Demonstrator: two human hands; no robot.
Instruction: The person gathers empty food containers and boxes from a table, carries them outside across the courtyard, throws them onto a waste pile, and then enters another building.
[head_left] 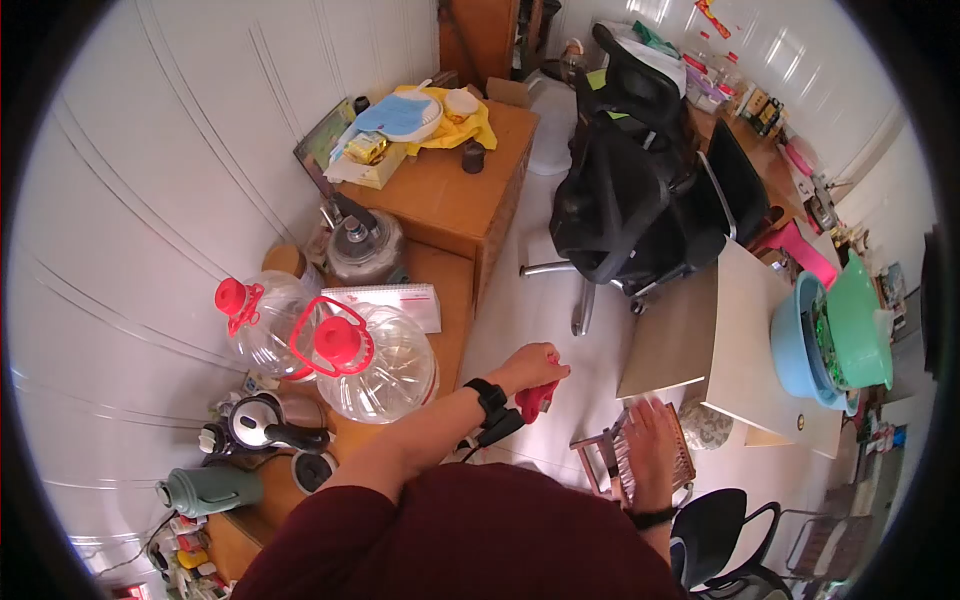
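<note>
**Loosely held, over a hard floor**

Plainly, the left hand (530, 368) is curled shut around a small red tool (537, 398), its grip pinching the red part while a dark handle or cord hangs below the wrist; what the tool is, I cannot tell. It sits out over the pale floor (540, 260), just beside the edge of the wooden tabletop (450, 290). The right hand (652, 440) lies spread flat, fingers open, on a small slatted wooden stool (610, 455), holding nothing.

The risks, as I judge them: the elbow passes close to the two big clear jugs with red caps (375, 365), and a careless swing of the arm could knock one off the tabletop. The kettle (265, 425) and flask (205, 490) crowd the same corner. The stool looks light, so weight pressed on it may tip it. A black office chair (625, 200) stands well apart.
</note>
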